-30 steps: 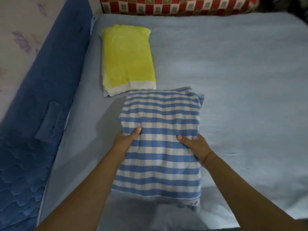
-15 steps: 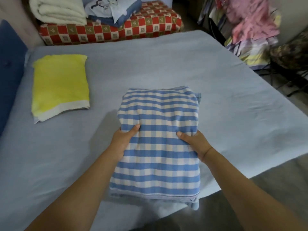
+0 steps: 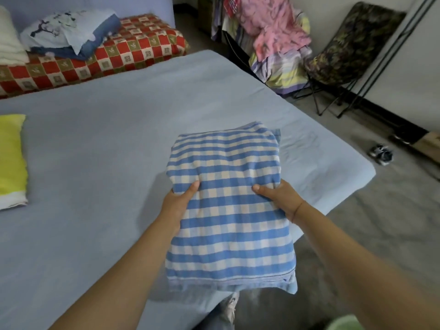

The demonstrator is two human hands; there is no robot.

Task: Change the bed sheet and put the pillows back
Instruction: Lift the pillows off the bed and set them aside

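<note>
Pillows in view: 2. Pillow one, the blue-checked pillow [image 3: 228,210], is held in both hands over the near right part of the bed, long axis running near to far; its near end hangs past the mattress edge, above the floor [image 3: 357,234]. It casts a shadow on the sheet to its left. Hands: 2. Left hand [image 3: 177,202] grips the pillow's left edge, thumb on top, remaining fingers under the fabric and hidden. Right hand [image 3: 278,198] grips the right edge the same way, thumb on top, fingers hidden; one thin band sits at that wrist. Pillow two, the yellow pillow [image 3: 12,158], lies flat at the far left, cut by the frame, well apart from the first. One light blue bed sheet [image 3: 107,163] covers the mattress, mostly smooth. Far side: one red checked cushion [image 3: 114,58] carrying one folded blue-and-white bundle [image 3: 71,32]. Right: one heap of clothes [image 3: 273,32], one folding chair [image 3: 352,44], one shoe [image 3: 381,154] on the floor.
</note>
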